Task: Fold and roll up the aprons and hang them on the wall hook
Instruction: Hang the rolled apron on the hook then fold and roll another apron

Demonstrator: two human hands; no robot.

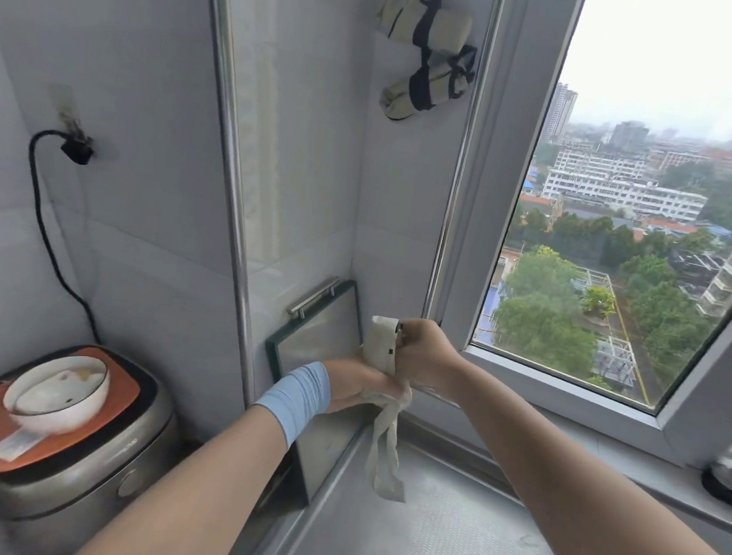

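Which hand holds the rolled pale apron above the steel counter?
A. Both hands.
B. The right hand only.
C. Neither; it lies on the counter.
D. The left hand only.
A: the left hand grips the rolled apron from below and the right hand grips its side, with the straps dangling beneath.

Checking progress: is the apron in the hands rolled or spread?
Rolled: the apron is a compact bundle in left hand and right hand, straps dangling.
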